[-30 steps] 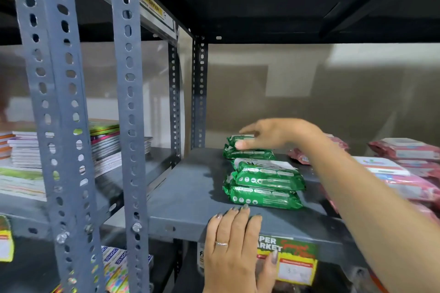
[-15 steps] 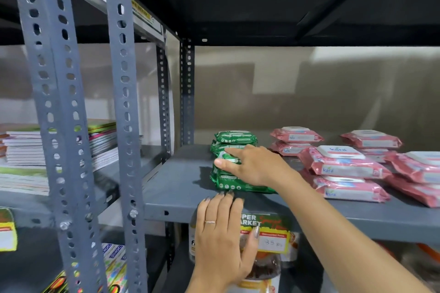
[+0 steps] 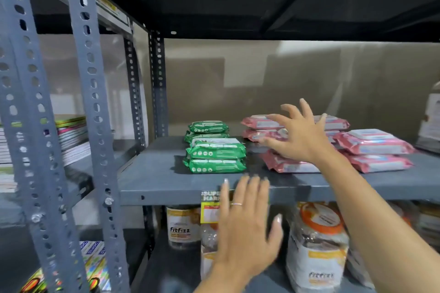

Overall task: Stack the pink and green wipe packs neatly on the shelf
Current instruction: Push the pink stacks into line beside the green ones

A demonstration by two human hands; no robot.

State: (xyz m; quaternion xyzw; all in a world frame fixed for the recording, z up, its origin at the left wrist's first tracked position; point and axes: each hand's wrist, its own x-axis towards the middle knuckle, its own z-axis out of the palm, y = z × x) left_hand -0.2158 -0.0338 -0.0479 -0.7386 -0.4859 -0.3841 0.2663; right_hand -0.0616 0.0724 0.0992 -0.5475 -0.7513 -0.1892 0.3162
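Observation:
Green wipe packs stand in two low stacks on the grey shelf (image 3: 162, 181): a front stack (image 3: 215, 157) of two and a back stack (image 3: 207, 129) of two. To their right lie pink wipe packs in several low stacks, a rear one (image 3: 258, 127), a front one (image 3: 289, 164) and a right one (image 3: 376, 150). My right hand (image 3: 298, 134) hovers over the pink packs with fingers spread, holding nothing. My left hand (image 3: 245, 223), with a ring, lies flat against the shelf's front edge.
Perforated grey uprights (image 3: 92, 126) stand at the left, with stacked books (image 3: 71, 135) on the neighbouring shelf. Below the shelf sit jars (image 3: 182, 227) and bagged goods (image 3: 316, 242). A price label (image 3: 210, 207) hangs on the edge. A bottle (image 3: 432, 121) stands far right.
My right hand left the green packs and moved right, over the pink packs, fingers spreading. The view shifted right and closer. My left hand slid slightly right along the shelf edge.

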